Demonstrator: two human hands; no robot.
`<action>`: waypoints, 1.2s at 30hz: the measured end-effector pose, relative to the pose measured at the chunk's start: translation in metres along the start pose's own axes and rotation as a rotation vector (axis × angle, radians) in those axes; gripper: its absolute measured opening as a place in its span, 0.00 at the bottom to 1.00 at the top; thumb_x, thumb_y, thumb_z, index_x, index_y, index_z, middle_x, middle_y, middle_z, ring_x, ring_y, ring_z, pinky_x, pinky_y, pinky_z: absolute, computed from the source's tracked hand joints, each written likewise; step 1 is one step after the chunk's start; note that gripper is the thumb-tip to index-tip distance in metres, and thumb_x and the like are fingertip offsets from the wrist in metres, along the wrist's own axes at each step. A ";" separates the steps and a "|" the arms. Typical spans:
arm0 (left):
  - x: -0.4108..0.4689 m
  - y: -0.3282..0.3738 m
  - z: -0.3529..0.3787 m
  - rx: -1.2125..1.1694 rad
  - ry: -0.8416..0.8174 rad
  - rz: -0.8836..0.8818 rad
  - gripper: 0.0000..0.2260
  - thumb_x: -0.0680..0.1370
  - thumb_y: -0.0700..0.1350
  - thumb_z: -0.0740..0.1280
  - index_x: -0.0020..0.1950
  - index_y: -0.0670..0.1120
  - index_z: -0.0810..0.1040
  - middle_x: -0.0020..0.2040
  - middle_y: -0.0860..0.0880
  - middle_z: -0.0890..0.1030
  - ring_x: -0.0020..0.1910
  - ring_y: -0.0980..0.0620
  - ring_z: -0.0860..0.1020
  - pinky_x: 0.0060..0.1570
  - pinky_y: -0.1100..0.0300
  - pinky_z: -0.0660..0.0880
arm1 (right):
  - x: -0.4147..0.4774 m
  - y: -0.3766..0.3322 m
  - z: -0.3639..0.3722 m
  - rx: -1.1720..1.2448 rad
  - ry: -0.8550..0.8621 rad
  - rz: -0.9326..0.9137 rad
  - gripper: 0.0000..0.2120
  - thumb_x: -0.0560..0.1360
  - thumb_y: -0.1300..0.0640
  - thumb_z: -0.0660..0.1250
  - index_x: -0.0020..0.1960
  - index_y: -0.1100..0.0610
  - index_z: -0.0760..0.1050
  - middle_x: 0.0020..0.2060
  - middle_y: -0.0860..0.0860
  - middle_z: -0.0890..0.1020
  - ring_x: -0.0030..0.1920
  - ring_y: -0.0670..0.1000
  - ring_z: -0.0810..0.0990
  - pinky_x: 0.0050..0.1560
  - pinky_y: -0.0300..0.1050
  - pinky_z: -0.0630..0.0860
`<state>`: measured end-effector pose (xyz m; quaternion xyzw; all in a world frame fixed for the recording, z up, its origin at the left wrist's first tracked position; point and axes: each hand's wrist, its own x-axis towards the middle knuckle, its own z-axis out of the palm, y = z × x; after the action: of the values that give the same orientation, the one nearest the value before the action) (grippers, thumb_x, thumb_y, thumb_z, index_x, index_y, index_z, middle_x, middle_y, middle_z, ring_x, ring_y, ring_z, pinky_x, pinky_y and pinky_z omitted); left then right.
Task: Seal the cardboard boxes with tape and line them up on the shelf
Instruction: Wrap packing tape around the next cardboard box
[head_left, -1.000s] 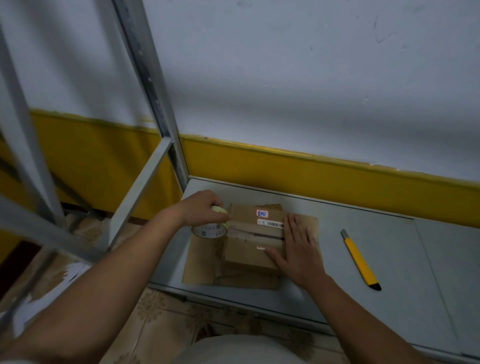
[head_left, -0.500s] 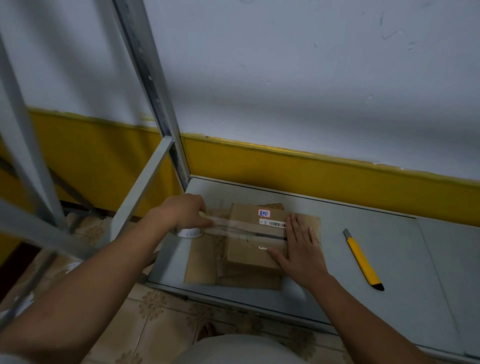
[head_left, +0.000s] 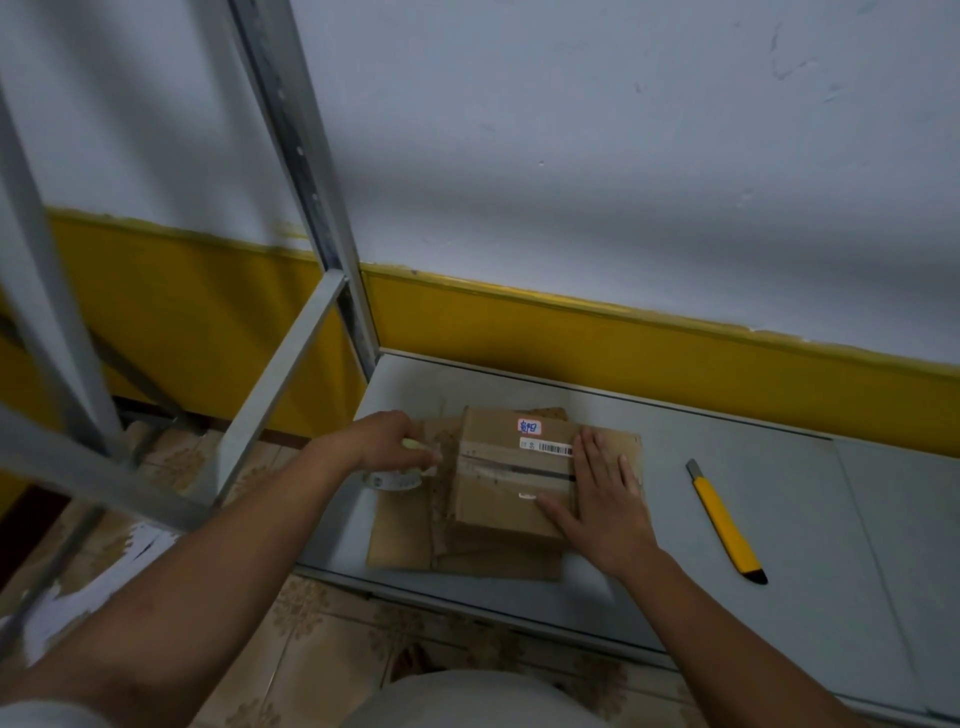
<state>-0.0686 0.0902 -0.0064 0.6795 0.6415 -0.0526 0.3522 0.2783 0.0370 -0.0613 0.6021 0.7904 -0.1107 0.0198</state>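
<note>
1. Cardboard box (head_left: 511, 499) sits on a sheet of flattened cardboard (head_left: 400, 535) at the left end of the grey metal shelf (head_left: 675, 582), close to the wall.
2. L hand (head_left: 387, 444) is at the box's left side, fingers curled over the tape roll (head_left: 395, 480) & gripping it. The roll is just off the box's left edge.
3. Clear tape strip (head_left: 488, 464) runs from the roll onto the box top, along the centre seam.
4. R hand (head_left: 605, 493) lies flat on the box's right end. Fingers are straight & close together, thumb stuck out across the top, pressing down w/ nothing held.
5. The box top has a barcode label (head_left: 545, 446) & a small red-edged sticker (head_left: 530, 427) w/ blue writing; can't read it.
6. Yellow box cutter (head_left: 724, 522) lies on the shelf right of the box, apart from the R hand. Its grey end points to the wall, black end to the front edge.
7. Shelf upright (head_left: 306, 171) rises at the back-left corner, w/ patterned floor tiles (head_left: 322, 639) below.
</note>
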 end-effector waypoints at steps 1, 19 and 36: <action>0.001 0.001 0.003 -0.010 -0.019 -0.001 0.38 0.73 0.74 0.68 0.47 0.36 0.82 0.34 0.43 0.75 0.35 0.47 0.77 0.36 0.50 0.70 | 0.001 0.001 -0.001 0.001 -0.002 -0.005 0.49 0.76 0.22 0.37 0.83 0.55 0.33 0.82 0.49 0.35 0.81 0.47 0.32 0.82 0.54 0.38; -0.009 0.045 0.082 -0.500 0.001 0.201 0.34 0.80 0.52 0.74 0.82 0.53 0.62 0.76 0.55 0.72 0.75 0.56 0.71 0.72 0.56 0.71 | 0.021 0.074 -0.024 0.094 0.138 0.054 0.37 0.78 0.27 0.50 0.83 0.41 0.53 0.84 0.48 0.52 0.83 0.55 0.46 0.79 0.63 0.50; -0.007 0.095 0.112 -0.640 0.124 0.056 0.28 0.84 0.51 0.69 0.81 0.51 0.63 0.76 0.48 0.73 0.72 0.45 0.74 0.69 0.50 0.72 | -0.020 0.125 0.001 0.497 0.361 0.713 0.32 0.82 0.37 0.60 0.80 0.53 0.62 0.78 0.57 0.66 0.77 0.61 0.64 0.74 0.65 0.62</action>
<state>0.0587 0.0297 -0.0473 0.5537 0.6267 0.2029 0.5095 0.4030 0.0494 -0.0775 0.8321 0.4746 -0.1767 -0.2260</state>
